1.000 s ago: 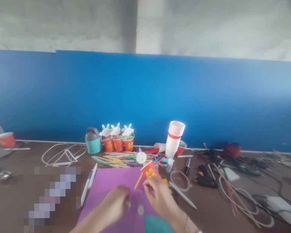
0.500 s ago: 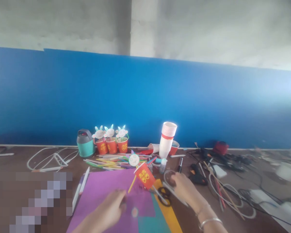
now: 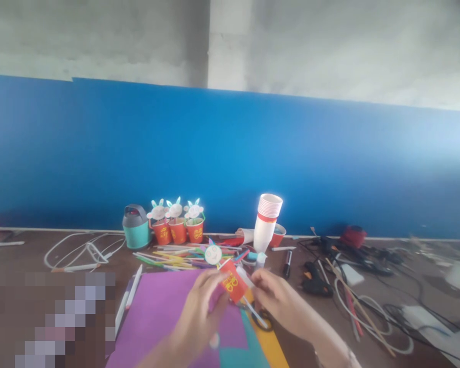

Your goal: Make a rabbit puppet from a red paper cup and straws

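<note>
My left hand (image 3: 205,301) is closed on a red paper cup (image 3: 233,283) with gold characters, tilted over the purple sheet. A round white paper head (image 3: 213,254) with a drawn face and a pointed ear sits at the cup's upper left. My right hand (image 3: 270,291) is pinched at the cup's right side, around a whitish strip (image 3: 245,276) whose kind I cannot make out. Below the cup lies a pair of black-handled scissors (image 3: 266,321), partly hidden. Purple paper (image 3: 157,301), teal paper (image 3: 235,358) and orange paper (image 3: 274,347) lie under the hands.
Behind stand several finished red cups with bunny heads (image 3: 176,230), a teal-and-grey container (image 3: 136,227) and a stack of white paper cups (image 3: 266,222). Colourful pipe cleaners (image 3: 172,259) lie in front of them. A black glue gun (image 3: 316,280) and tangled cables (image 3: 368,301) fill the right.
My left hand has moved up and right and taken hold of the red cup. My right hand has come left to the cup from the whitish loop on the table, which no longer lies there.
</note>
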{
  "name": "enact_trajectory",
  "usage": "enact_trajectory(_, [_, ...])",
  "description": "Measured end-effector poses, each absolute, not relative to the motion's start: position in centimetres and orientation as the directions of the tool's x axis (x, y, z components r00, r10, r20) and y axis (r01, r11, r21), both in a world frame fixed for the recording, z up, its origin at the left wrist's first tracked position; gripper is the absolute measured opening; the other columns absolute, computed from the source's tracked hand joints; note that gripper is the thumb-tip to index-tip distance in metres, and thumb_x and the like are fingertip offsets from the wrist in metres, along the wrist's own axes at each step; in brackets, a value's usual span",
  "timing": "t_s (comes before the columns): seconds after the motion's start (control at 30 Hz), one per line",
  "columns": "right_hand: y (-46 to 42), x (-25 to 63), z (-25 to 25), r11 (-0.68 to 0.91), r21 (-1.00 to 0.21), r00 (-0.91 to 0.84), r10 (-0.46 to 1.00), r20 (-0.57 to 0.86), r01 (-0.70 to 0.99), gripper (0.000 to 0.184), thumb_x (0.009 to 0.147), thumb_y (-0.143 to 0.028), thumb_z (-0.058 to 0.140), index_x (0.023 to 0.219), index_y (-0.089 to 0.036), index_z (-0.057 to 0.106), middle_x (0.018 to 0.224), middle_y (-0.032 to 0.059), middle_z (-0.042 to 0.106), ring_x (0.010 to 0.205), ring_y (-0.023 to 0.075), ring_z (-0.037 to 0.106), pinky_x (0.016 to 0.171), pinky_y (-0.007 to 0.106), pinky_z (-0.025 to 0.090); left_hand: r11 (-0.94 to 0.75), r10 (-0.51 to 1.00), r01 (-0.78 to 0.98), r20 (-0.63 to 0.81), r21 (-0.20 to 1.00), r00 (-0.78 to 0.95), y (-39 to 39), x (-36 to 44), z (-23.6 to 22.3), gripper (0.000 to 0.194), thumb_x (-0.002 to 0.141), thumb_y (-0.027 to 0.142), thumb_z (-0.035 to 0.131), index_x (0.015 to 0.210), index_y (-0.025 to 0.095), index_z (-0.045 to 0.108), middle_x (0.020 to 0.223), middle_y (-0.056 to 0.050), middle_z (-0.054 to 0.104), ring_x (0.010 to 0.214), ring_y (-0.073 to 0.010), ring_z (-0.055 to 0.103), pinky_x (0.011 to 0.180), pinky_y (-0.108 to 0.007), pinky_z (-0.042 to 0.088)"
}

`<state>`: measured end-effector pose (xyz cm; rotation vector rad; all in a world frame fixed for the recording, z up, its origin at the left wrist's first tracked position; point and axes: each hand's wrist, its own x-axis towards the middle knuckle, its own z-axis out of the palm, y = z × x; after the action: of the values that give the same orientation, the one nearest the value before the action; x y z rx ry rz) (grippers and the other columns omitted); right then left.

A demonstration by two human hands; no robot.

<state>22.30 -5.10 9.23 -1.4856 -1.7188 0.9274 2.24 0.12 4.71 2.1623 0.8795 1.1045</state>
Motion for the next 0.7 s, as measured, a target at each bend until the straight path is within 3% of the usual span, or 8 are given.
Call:
enact_trajectory(0.07, [-4.5,20.5,9.3,0.156,-0.875,-0.136,0.985,0.104,0.459,0.014,0.090,-0.032,0.043,0.083,-0.020,0.049,0.066,-0.0037,0.055,0.060,0.0117,0.051,0.055,0.022,0.038,-0.677,0.716,0.235,0.553,0.697,0.426,0.4,2.7,4.8,0.042,0.086,0.017,0.049,0.127,0.027,0.050,0.129,-0.009,0.053,0.121,-0.0223,0.048,0.100,-0.037,0.041])
enact_trajectory(0.17, [-3.4,18.8,9.6,0.190,-0.890,-0.194,0.974,0.117,0.414,0.017,0.089,-0.034,0.047,0.090,-0.018,0.054,0.065,-0.0032,0.055,0.058,0.0114,0.049,0.054,0.022,0.037,-0.689,0.698,0.155,0.591,0.707,0.405,1.4,2.8,4.4,0.036,0.083,0.012,0.049,0.115,0.026,0.059,0.121,-0.008,0.059,0.114,-0.0215,0.054,0.096,-0.035,0.044])
enact_trajectory(0.3, [-2.8,18.5,10.4,0.206,-0.888,-0.240,0.964,0.112,0.410,0.019,0.079,-0.024,0.059,0.096,-0.017,0.063,0.078,0.0008,0.063,0.070,0.0142,0.054,0.062,0.023,0.041,-0.442,0.859,0.022,0.417,0.897,0.296,3.5,2.3,3.7,0.015,0.079,0.018,0.056,0.090,0.020,0.067,0.084,-0.003,0.068,0.078,-0.0181,0.063,0.072,-0.029,0.051])
enact_trajectory(0.4, [-2.5,19.1,10.4,0.176,-0.911,-0.290,0.955,0.066,0.372,0.012,0.080,-0.022,0.057,0.082,-0.015,0.066,0.072,0.0014,0.064,0.065,0.0129,0.054,0.058,0.022,0.041,-0.269,0.897,-0.129,0.297,0.954,0.328,4.7,2.4,3.2,0.012,0.075,0.026,0.061,0.080,0.016,0.067,0.073,-0.002,0.067,0.068,-0.0167,0.062,0.064,-0.026,0.050])
enact_trajectory(0.47, [-2.2,19.3,10.0,0.147,-0.938,-0.342,0.939,0.033,0.313,0.016,0.083,-0.026,0.055,0.081,-0.015,0.067,0.068,0.0015,0.064,0.062,0.0120,0.055,0.057,0.021,0.041,-0.257,0.888,-0.148,0.294,0.955,0.353,5.1,2.4,3.0,0.017,0.076,0.030,0.062,0.080,0.015,0.067,0.073,-0.003,0.067,0.066,-0.0169,0.062,0.062,-0.027,0.050])
enact_trajectory(0.57, [-1.7,19.3,9.3,0.128,-0.945,-0.321,0.947,0.026,0.301,0.022,0.084,-0.033,0.057,0.082,-0.014,0.067,0.063,0.0003,0.063,0.057,0.0113,0.055,0.055,0.021,0.042,-0.436,0.861,-0.001,0.418,0.900,0.290,4.8,2.1,3.4,0.025,0.078,0.027,0.060,0.101,0.018,0.066,0.095,-0.008,0.069,0.083,-0.0220,0.064,0.072,-0.033,0.052])
enact_trajectory(0.63, [-1.5,18.8,9.1,0.114,-0.940,-0.275,0.961,0.023,0.322,0.022,0.083,-0.033,0.057,0.077,-0.014,0.066,0.058,-0.0013,0.060,0.053,0.0104,0.054,0.051,0.020,0.040,-0.626,0.770,0.175,0.566,0.760,0.294,4.2,1.6,4.0,0.036,0.082,0.020,0.056,0.118,0.025,0.059,0.117,-0.009,0.063,0.108,-0.0247,0.057,0.089,-0.039,0.047])
enact_trajectory(0.7, [-1.5,18.4,9.1,0.103,-0.939,-0.269,0.963,0.012,0.327,0.022,0.084,-0.027,0.055,0.070,-0.014,0.065,0.055,-0.0016,0.059,0.052,0.0103,0.054,0.051,0.020,0.040,-0.768,0.633,0.239,0.649,0.594,0.422,3.8,1.0,4.7,0.036,0.086,0.015,0.051,0.119,0.029,0.058,0.122,-0.007,0.061,0.113,-0.0229,0.054,0.095,-0.039,0.043])
